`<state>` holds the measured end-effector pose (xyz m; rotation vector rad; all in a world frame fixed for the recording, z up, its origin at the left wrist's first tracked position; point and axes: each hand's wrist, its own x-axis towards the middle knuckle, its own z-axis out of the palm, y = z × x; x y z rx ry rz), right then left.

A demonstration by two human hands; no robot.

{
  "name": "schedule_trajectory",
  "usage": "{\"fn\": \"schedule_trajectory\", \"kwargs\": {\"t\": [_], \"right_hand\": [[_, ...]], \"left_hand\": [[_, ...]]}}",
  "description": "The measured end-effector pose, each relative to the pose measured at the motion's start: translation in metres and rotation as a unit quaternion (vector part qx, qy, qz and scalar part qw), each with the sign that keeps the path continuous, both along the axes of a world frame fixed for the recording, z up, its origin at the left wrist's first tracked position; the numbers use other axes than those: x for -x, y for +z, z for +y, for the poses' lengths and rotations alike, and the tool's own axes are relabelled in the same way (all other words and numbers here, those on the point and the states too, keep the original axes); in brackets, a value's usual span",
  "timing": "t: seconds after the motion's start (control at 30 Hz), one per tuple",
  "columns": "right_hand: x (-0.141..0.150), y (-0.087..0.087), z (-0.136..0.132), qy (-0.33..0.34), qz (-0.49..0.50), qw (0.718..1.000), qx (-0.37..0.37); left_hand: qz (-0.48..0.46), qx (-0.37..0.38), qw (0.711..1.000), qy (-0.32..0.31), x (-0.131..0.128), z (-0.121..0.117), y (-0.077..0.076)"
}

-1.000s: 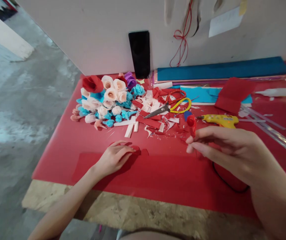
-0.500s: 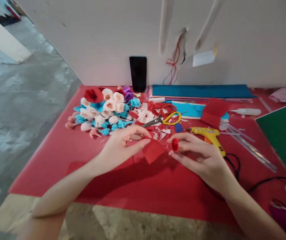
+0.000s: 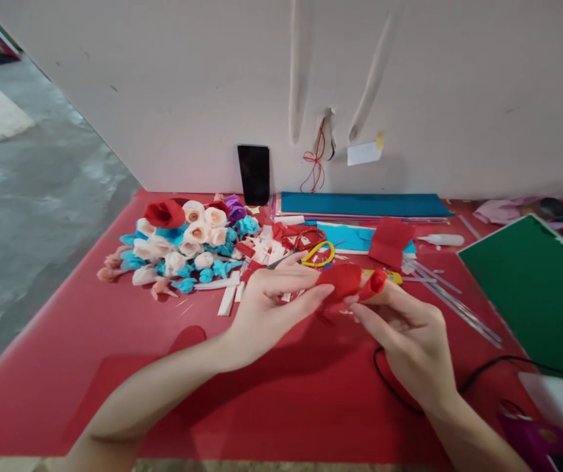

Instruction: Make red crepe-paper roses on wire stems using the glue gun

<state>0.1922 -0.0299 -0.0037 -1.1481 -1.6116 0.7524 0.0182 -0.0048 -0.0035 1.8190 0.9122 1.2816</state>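
My left hand (image 3: pixel 281 305) pinches a red crepe paper petal (image 3: pixel 341 283) between thumb and fingers, above the red tabletop. Close beside it, my right hand (image 3: pixel 404 334) grips a small rolled red paper bud (image 3: pixel 375 283) whose open end faces me. The petal's right edge is right by the bud; whether they touch I cannot tell. Behind my hands lie scissors (image 3: pixel 319 254) with yellow and red handles, their blades partly covered by my left fingers. A yellow glue gun (image 3: pixel 395 278) is mostly hidden behind the bud and my right hand.
Several paper flowers (image 3: pixel 197 233) in white, blue and red are heaped at the back left, beside paper scraps (image 3: pixel 266 248). A phone (image 3: pixel 254 174) leans on the wall. A green board (image 3: pixel 527 282), glue sticks (image 3: pixel 458 308) and a black cord (image 3: pixel 497 360) lie to the right.
My left hand has picked the red petal up from the table and brought it right, to the bud. My right hand has come inward with the bud. The view has tilted up.
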Motion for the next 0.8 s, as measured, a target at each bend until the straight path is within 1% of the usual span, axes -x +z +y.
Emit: {"fn": "schedule_trajectory", "kwargs": {"t": [0.07, 0.13, 0.2, 0.33, 0.5, 0.67, 0.8], "right_hand": [[0.001, -0.002, 0.001, -0.007, -0.015, 1.0, -0.021], [0.003, -0.003, 0.0, -0.007, -0.036, 0.999, -0.04], [0.005, -0.003, 0.0, 0.0, -0.058, 0.997, -0.053], [0.007, -0.004, -0.001, 0.012, -0.083, 0.995, -0.063], [0.004, -0.005, -0.001, 0.026, -0.082, 0.994, -0.068], [0.003, -0.002, 0.001, 0.057, -0.062, 0.994, -0.071], [0.005, -0.002, 0.002, 0.083, -0.041, 0.994, -0.064]], "left_hand": [[-0.012, -0.02, 0.999, 0.033, 0.0, 0.001, 0.0], [-0.03, -0.028, 0.998, 0.045, 0.0, 0.001, -0.002], [-0.043, -0.013, 0.999, 0.025, 0.0, 0.0, -0.004], [-0.076, 0.029, 0.996, -0.036, -0.002, -0.004, -0.01], [-0.131, 0.07, 0.985, -0.087, -0.003, -0.007, -0.012], [-0.1, 0.064, 0.988, -0.101, -0.002, -0.007, -0.008], [-0.089, 0.051, 0.991, -0.086, -0.002, -0.007, -0.007]]}}
